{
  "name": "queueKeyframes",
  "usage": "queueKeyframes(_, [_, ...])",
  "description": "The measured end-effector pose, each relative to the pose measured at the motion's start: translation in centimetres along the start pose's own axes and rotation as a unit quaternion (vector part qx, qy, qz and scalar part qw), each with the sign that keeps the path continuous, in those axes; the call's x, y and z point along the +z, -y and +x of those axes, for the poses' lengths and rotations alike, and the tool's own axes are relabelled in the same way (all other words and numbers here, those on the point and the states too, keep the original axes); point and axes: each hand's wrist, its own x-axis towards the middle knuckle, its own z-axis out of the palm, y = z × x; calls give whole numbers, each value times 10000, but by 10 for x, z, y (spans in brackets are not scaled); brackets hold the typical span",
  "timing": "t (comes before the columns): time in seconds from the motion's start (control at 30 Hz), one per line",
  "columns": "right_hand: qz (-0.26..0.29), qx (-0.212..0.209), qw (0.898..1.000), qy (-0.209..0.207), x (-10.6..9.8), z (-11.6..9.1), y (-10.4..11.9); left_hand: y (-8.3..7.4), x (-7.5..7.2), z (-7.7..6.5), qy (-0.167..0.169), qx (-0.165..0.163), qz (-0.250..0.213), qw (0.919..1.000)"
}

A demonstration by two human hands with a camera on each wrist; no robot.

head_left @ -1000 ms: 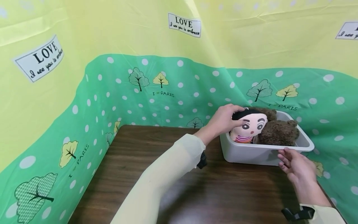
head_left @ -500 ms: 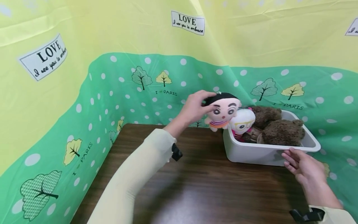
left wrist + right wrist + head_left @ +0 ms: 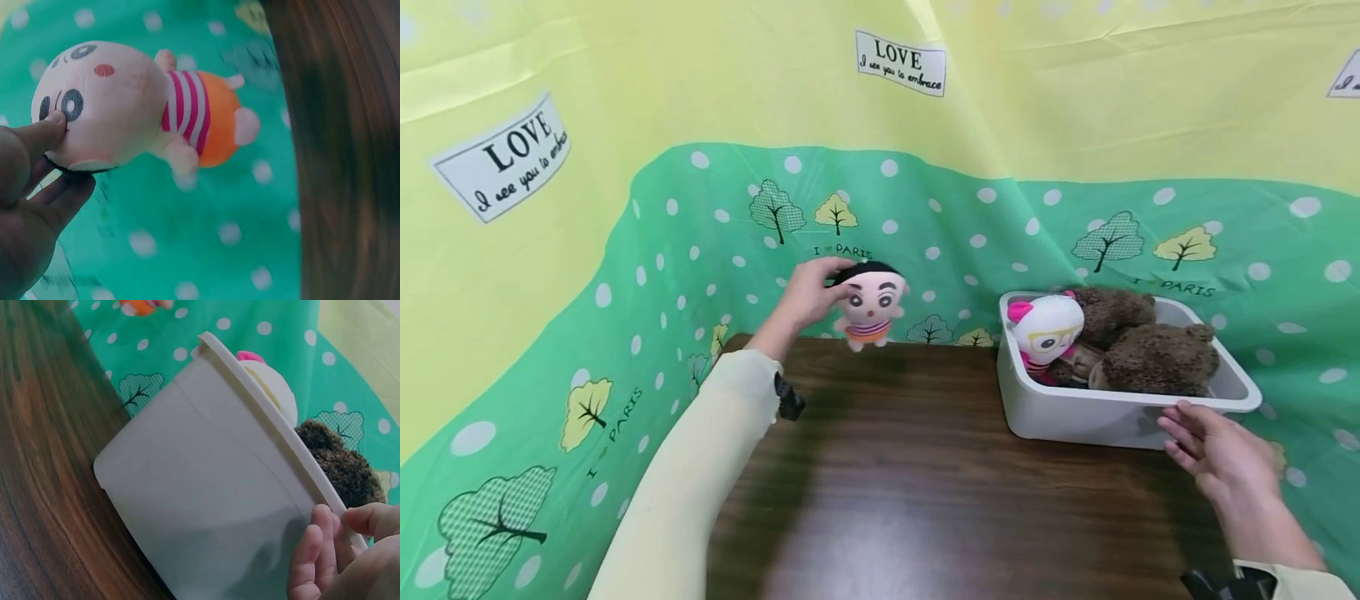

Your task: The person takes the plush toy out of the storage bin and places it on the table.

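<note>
My left hand point(image 3: 811, 293) pinches a plush doll point(image 3: 871, 307) by its black-haired head, above the back edge of the table. In the left wrist view the doll point(image 3: 200, 115) shows a pink face, striped shirt and orange shorts, with my thumb pressed by one eye. My right hand point(image 3: 1228, 454) grips the front rim of a white plastic bin point(image 3: 1075, 417), thumb on the rim and fingers against the outer wall, as the right wrist view shows. Inside the bin sit a white plush with yellow glasses and pink ears point(image 3: 1047, 329) and two brown furry plush toys point(image 3: 1157, 358).
The dark wood-grain table point(image 3: 925, 467) meets a green and yellow printed cloth point(image 3: 970, 242) along its back and sides. The bin stands at the table's back right corner, close to the cloth.
My left hand has lifted the doll out of the bin and carried it left, uncovering the white plush. My right hand stays at the bin's rim.
</note>
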Motion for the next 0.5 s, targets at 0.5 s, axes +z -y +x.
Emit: queueKeyframes(0.5, [-363, -137, 9985, -396, 3, -2, -2, 106, -26, -5, 197, -1007, 452, 9937])
